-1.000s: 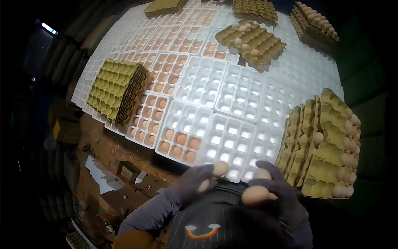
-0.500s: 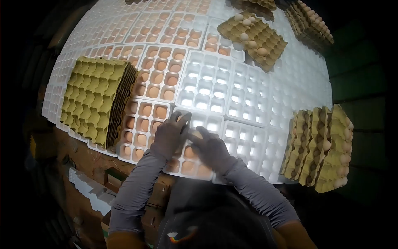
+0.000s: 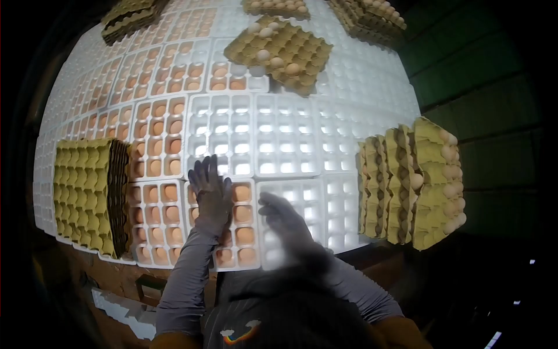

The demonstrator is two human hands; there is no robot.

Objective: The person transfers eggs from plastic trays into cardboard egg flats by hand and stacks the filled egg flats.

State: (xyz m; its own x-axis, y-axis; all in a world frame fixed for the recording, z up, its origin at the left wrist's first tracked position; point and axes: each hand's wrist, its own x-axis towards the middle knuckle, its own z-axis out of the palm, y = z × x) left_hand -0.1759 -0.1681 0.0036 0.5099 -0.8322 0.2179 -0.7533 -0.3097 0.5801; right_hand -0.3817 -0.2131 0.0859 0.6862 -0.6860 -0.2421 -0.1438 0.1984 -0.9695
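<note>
My left hand (image 3: 211, 198), in a grey glove, lies with its fingers stretched over a white tray holding brown eggs (image 3: 244, 235). No egg shows in it. Just right of that tray, my right hand (image 3: 285, 218) hovers above an empty-celled white tray (image 3: 302, 200); it is blurred, its fingers reach forward and apart, and nothing shows in them. Eggs fill the visible right column of the tray under my left hand. Another white tray with eggs (image 3: 156, 224) is directly to its left.
A stack of empty yellow cartons (image 3: 84, 195) stands at the left. Upright cartons with eggs (image 3: 433, 186) stand at the right. Farther back lies a carton with several eggs (image 3: 290, 49), and more carton stacks (image 3: 132, 17) line the far side.
Both hands went from near my body, holding eggs, to the front tray, where more eggs now sit. My hands have since moved apart and are open. The view has shifted right.
</note>
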